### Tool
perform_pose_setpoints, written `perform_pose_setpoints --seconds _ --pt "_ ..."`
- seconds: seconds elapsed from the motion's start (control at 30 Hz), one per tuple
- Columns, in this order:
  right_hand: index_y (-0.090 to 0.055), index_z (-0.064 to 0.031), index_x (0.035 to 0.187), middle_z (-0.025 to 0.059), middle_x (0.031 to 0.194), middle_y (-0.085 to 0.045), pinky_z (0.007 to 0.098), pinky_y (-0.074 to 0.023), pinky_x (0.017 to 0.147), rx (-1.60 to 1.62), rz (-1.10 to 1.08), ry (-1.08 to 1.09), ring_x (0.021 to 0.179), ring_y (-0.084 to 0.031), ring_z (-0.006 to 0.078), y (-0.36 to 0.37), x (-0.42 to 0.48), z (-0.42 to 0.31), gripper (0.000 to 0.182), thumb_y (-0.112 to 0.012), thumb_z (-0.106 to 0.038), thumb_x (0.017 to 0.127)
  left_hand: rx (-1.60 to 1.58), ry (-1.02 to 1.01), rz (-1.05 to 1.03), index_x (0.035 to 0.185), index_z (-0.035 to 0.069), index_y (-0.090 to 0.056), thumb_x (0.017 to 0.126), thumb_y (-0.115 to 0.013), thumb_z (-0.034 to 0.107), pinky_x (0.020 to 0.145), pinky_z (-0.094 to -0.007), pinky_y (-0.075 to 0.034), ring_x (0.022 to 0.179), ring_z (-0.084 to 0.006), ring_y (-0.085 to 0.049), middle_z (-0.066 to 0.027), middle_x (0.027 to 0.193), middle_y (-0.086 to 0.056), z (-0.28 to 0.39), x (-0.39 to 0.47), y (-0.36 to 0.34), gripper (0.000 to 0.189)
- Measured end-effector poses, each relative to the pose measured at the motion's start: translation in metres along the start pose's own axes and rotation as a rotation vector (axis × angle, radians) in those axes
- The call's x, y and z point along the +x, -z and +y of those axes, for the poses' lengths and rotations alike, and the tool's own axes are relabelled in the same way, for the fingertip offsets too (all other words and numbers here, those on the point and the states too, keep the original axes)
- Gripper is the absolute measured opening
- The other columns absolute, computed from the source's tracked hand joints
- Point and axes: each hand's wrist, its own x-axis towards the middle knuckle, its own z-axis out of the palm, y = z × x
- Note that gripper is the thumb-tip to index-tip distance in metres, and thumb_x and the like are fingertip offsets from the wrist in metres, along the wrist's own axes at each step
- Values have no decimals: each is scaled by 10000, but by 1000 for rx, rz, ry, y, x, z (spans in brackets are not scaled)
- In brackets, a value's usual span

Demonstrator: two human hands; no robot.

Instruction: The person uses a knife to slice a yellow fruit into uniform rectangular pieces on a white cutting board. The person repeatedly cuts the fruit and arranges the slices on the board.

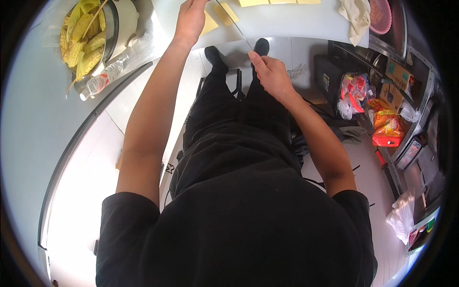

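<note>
A long thin metal blade or rod (235, 24) stretches diagonally between my two hands at the front edge of the white work surface (304, 21). My left hand (192, 19) is at its upper end, cut off by the picture's top edge. My right hand (270, 73) closes around its lower end, thumb extended along it, just off the surface's edge. Beneath the blade lies a yellow rectangular slab (226, 13), and a second yellow piece (209, 23) sits beside my left hand. Several pale yellow slabs (283, 1) lie in a row at the top.
At the left stand a pot (123, 28) of corn cobs (81, 43) and a clear plastic bottle (104, 77) lying on its side. A cream cloth (355, 19) hangs over the surface's right edge beside a pink basket (381, 16). Bags and shelving line the right.
</note>
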Motion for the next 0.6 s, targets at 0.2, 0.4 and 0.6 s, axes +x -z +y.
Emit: perform_pose_setpoints --seconds 0.2,0.4,0.6 --pt "-541 -16 703 20 592 -499 322 -424 459 8 -13 -28 495 -485 120 -1 2 0 736 -536 -673 1035 430 66 66 1101 -10 -738 1074 -533 340 988 -382 -516 1110 -315 -675 -180 1134 -750 12 12 -3 406" --pt "-617 80 758 252 664 -588 484 -492 664 -44 -24 -54 650 -599 413 0 5 -8 808 -517 -673 1031 1102 227 -138 1057 6 -737 1055 -402 385 967 -460 -531 1102 -409 -680 -230 1120 -733 17 28 -14 505" --pt "-636 81 762 249 664 -614 479 -510 674 -39 -53 -67 680 -648 424 4 9 -17 794 -527 -657 1034 1144 188 -116 933 -20 -731 1048 -254 418 926 -509 -537 976 -461 -694 -247 1004 -746 -1 30 -17 658"
